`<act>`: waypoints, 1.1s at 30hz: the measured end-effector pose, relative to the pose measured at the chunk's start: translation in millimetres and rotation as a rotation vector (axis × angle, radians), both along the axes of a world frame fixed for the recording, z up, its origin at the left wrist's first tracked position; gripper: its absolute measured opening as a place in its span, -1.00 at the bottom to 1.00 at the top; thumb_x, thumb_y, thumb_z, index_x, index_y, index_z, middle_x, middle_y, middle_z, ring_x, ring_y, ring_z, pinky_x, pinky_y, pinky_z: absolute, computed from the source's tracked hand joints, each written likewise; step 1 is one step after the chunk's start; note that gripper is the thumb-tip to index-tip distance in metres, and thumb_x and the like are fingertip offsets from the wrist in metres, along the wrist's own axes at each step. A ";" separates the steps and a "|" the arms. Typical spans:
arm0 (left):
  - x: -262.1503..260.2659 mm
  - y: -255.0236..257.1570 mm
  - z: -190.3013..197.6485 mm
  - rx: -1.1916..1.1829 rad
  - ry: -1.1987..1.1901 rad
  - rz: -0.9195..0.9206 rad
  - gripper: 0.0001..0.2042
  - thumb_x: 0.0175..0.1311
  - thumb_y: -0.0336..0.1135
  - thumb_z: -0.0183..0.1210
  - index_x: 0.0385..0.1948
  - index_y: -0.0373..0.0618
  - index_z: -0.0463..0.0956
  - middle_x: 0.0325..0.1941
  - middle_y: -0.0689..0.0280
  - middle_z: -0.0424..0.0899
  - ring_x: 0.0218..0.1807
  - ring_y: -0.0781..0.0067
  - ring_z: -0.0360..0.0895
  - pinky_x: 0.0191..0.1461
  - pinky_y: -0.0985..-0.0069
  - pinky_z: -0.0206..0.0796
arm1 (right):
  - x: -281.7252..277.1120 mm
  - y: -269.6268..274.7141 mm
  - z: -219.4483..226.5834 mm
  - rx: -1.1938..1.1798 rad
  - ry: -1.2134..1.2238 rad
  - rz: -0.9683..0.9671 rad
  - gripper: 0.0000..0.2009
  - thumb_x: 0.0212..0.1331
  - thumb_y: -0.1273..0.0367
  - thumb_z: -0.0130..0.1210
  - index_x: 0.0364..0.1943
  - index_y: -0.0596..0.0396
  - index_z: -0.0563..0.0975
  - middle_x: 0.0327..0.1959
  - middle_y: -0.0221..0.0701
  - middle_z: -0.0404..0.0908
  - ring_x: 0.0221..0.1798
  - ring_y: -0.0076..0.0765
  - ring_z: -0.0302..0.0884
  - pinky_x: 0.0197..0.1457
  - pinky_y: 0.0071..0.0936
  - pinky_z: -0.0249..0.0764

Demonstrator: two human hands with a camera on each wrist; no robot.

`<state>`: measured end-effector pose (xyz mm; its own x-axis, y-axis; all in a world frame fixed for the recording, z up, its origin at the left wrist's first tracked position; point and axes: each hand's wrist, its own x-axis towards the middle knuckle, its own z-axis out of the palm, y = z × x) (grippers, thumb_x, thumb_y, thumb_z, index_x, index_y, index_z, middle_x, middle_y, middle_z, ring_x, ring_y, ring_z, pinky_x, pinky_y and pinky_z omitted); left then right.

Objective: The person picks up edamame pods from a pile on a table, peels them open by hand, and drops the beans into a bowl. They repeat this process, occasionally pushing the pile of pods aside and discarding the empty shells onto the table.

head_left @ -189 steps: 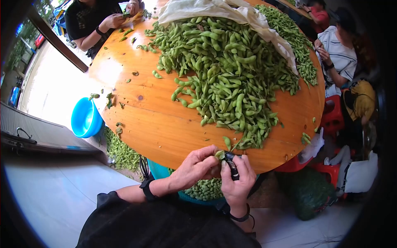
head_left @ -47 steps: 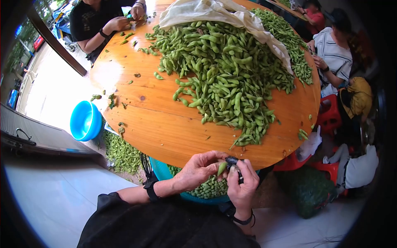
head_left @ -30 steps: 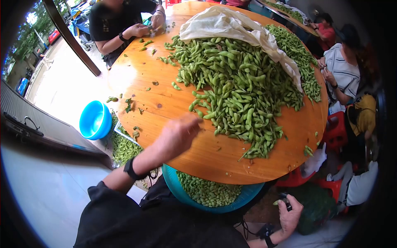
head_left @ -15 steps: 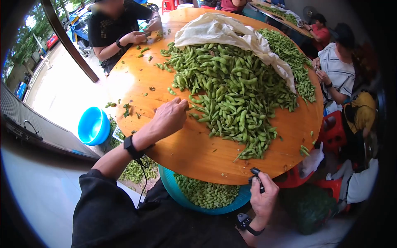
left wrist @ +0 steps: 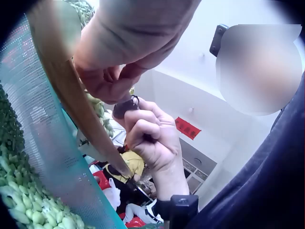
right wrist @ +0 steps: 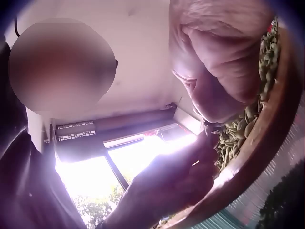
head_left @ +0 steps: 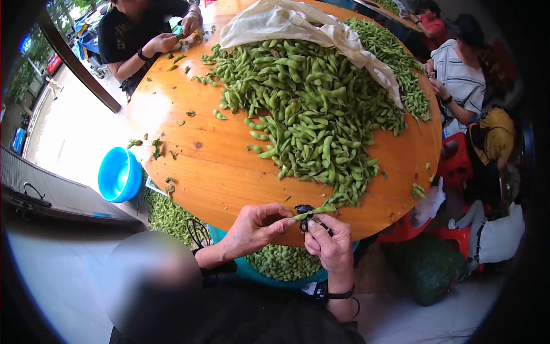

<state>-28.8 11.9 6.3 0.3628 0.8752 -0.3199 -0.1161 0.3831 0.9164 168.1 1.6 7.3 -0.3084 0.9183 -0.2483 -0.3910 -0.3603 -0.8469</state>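
Observation:
At the near edge of the round wooden table (head_left: 212, 172) my left hand (head_left: 274, 220) pinches one green pod (head_left: 314, 211) by its end. My right hand (head_left: 321, 236) grips a small black cutter (head_left: 302, 209) that meets the pod. A big pile of green pods (head_left: 309, 109) covers the table's middle. In the left wrist view my right hand (left wrist: 151, 138) curls around the black cutter (left wrist: 125, 106) under my left hand (left wrist: 128, 43). From the right wrist, my right hand (right wrist: 224, 57) is close and the left hand (right wrist: 176, 181) a dark shape.
A teal basin (head_left: 260, 276) of pods sits under the table edge at my lap. A blue basin (head_left: 119, 175) and spilled pods lie on the floor to the left. A white cloth (head_left: 298, 20) lies over the pile's far side. Other people (head_left: 464, 74) sit around the table by red stools (head_left: 458, 163).
My left hand has come back from the pile with a pod to the table's near edge. My right hand has moved left to meet it with the cutter.

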 end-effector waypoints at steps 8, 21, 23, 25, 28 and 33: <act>8.8 -7.1 -5.5 0.212 0.131 0.085 -0.84 0.34 -0.40 0.21 -0.19 -0.32 0.59 -0.43 0.39 0.63 -0.31 0.79 0.43 -0.24 0.64 0.42 | 6.0 -5.1 -3.3 0.062 -0.067 -0.017 -0.80 0.35 0.56 0.00 -0.02 0.36 0.52 -0.39 -0.54 0.39 -0.57 -0.75 0.23 -0.57 -0.70 0.14; 6.4 -8.7 -11.6 -0.368 -0.530 -0.058 -0.87 0.38 -0.31 0.19 -0.26 -0.17 0.56 -0.50 0.38 0.54 -0.55 0.66 0.35 -0.53 0.71 0.11 | 14.0 -11.3 -17.1 0.135 0.125 -0.025 -0.80 0.33 0.60 -0.03 -0.01 0.37 0.50 -0.40 -0.49 0.40 -0.58 -0.71 0.26 -0.57 -0.67 0.19; 8.8 -9.6 -9.5 -0.440 -0.663 -0.064 -0.87 0.40 -0.31 0.15 -0.32 -0.14 0.54 -0.53 0.39 0.50 -0.58 0.63 0.29 -0.55 0.72 -0.04 | 14.0 -10.3 -19.6 0.126 0.189 -0.004 -0.80 0.33 0.61 -0.04 -0.01 0.36 0.50 -0.40 -0.49 0.42 -0.58 -0.71 0.26 -0.57 -0.67 0.21; 7.5 -9.3 -8.5 -0.422 -0.629 -0.086 -0.86 0.44 -0.32 0.11 -0.27 -0.18 0.54 -0.52 0.42 0.52 -0.60 0.63 0.32 -0.58 0.66 0.04 | 9.8 -12.1 -6.5 0.139 0.074 -0.028 -0.80 0.33 0.60 -0.03 -0.03 0.35 0.51 -0.40 -0.49 0.43 -0.58 -0.70 0.28 -0.57 -0.67 0.23; 9.1 -11.9 9.3 0.452 0.471 0.000 -0.90 0.32 -0.45 0.19 -0.22 -0.28 0.54 -0.43 0.21 0.64 -0.48 0.39 0.58 -0.44 0.52 0.39 | 0.9 -16.8 3.0 0.190 -0.205 -0.074 -0.82 0.32 0.58 -0.02 -0.06 0.34 0.52 -0.40 -0.48 0.45 -0.57 -0.68 0.33 -0.56 -0.67 0.26; 18.8 -20.0 -6.1 0.796 0.521 0.145 -0.86 0.25 -0.47 0.23 -0.21 -0.27 0.53 -0.37 0.07 0.65 -0.33 0.03 0.66 -0.34 0.30 0.47 | -8.8 -19.0 6.5 0.097 -0.315 -0.124 -0.86 0.30 0.56 0.01 -0.14 0.38 0.51 -0.43 -0.45 0.45 -0.56 -0.67 0.39 -0.55 -0.64 0.31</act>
<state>-10.0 -8.1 0.2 0.2139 0.9306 0.2969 0.3814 -0.3594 0.8517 159.4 -17.4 13.8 -0.1154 0.9679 -0.2234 -0.1412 -0.2386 -0.9608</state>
